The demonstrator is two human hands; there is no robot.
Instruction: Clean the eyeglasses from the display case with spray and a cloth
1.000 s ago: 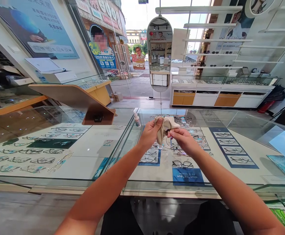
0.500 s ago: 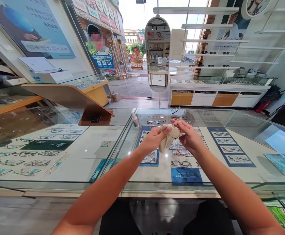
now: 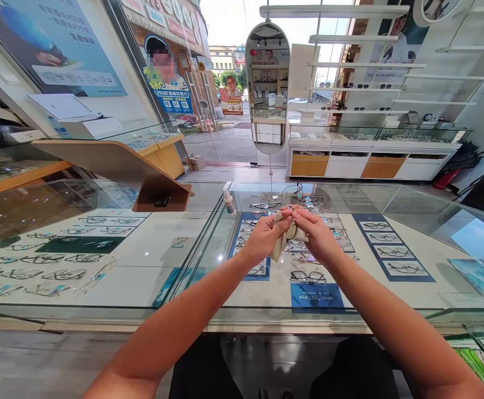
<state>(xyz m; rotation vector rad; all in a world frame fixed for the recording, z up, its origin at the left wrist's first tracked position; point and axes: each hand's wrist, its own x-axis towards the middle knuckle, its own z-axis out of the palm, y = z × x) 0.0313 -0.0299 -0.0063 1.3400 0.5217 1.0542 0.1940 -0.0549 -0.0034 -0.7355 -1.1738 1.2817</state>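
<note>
Above the glass counter, my left hand (image 3: 267,235) is closed on a beige cleaning cloth (image 3: 281,244), thumb and fingers pressing a fold of it. My right hand (image 3: 317,235) pinches a pair of thin-framed eyeglasses (image 3: 290,194) at the cloth, and its fingertips meet those of the left. One thin rim of the eyeglasses rises above the fingers; the rest is hidden by cloth and hands. A small white spray bottle (image 3: 229,202) stands on the counter beyond my left hand.
Below my hands, rows of spectacles lie in the glass-topped counter (image 3: 208,327), with a blue card (image 3: 316,297) near its front edge. A brown slanted panel (image 3: 162,194) stands at the left. An oval mirror (image 3: 268,88) and a white display cabinet (image 3: 345,165) are farther back.
My right hand has come slightly left and its fingers have closed in against the cloth and the left fingertips. The eyeglasses have turned, with one rim now farther left.
</note>
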